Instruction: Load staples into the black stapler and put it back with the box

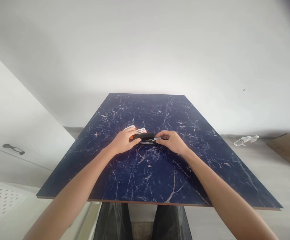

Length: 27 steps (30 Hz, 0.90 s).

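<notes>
A black stapler [146,136] with an orange part at its left end lies sideways at the middle of the table. Its upper arm is apart from the metal tray below. My left hand [126,140] is closed around the orange end, thumb in front. Between the thumb and fingers of my right hand [171,141] is a small silvery strip [157,138], which looks like staples, at the stapler's right end. Just behind the stapler lie a small white and red box [142,130] and another white and red piece [130,127], both partly hidden by my left hand.
The dark blue marbled table [147,180] stands against a white wall [145,46]. Left of it is a white cabinet with a dark handle [13,148]. On the floor at the right lie clear plastic bottles [244,140] and a cardboard box [288,149].
</notes>
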Each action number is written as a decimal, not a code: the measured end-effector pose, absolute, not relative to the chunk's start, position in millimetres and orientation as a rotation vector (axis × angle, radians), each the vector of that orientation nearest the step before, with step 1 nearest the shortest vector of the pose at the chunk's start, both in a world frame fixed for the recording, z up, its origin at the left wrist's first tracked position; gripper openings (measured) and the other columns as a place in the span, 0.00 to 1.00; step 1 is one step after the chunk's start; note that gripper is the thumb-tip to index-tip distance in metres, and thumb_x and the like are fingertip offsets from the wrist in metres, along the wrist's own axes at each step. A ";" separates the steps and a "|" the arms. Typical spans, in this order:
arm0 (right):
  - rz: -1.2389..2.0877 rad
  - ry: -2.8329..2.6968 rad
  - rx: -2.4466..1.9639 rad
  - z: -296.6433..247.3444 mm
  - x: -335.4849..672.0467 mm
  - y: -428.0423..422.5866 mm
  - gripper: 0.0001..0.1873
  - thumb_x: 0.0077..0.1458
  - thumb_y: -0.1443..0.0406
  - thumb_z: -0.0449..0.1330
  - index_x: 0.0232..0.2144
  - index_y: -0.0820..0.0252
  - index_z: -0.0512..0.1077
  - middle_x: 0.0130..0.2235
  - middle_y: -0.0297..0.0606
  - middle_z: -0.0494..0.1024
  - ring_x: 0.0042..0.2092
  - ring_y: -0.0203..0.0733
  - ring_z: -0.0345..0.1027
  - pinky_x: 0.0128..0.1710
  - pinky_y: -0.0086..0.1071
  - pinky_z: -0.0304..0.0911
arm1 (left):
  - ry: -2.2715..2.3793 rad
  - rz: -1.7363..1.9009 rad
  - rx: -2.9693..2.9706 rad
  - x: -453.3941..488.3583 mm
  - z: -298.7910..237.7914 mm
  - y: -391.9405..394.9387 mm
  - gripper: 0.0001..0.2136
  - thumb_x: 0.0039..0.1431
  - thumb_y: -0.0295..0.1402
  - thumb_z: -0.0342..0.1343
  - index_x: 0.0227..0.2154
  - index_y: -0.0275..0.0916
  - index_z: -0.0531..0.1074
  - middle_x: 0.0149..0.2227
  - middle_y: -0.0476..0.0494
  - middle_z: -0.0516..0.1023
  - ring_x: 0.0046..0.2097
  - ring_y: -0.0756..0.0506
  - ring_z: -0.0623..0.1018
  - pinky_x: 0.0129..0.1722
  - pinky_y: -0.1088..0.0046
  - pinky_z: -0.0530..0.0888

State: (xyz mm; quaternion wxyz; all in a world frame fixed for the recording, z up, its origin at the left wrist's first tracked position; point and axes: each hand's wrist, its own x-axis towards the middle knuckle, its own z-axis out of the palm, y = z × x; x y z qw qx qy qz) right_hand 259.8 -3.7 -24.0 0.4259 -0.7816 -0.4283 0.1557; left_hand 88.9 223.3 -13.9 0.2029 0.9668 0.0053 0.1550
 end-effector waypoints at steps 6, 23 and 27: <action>0.413 -1.075 -1.972 -24.7 257.0 -2.7 0.10 0.53 0.58 0.65 0.38 0.52 0.79 0.41 0.32 0.82 0.41 0.42 0.76 0.44 0.36 0.68 | 0.002 0.451 2.695 89.1 -14.9 223.4 0.18 0.67 0.46 0.50 0.47 0.41 0.76 0.46 0.40 0.77 0.43 0.41 0.77 0.38 0.64 0.75; 0.304 -1.147 -2.022 -25.6 252.8 -2.0 0.07 0.55 0.61 0.63 0.35 0.48 0.82 0.44 0.30 0.82 0.45 0.43 0.76 0.50 0.37 0.68 | 0.014 0.437 2.703 88.6 -14.7 223.0 0.19 0.67 0.48 0.49 0.49 0.41 0.75 0.47 0.39 0.77 0.44 0.40 0.77 0.40 0.62 0.75; 0.277 -1.156 -2.035 -25.5 251.5 -2.2 0.07 0.55 0.62 0.63 0.36 0.48 0.82 0.43 0.29 0.82 0.45 0.43 0.76 0.49 0.36 0.68 | 0.019 0.422 2.702 88.5 -13.5 222.4 0.19 0.67 0.47 0.49 0.48 0.41 0.75 0.47 0.39 0.77 0.43 0.40 0.77 0.39 0.63 0.75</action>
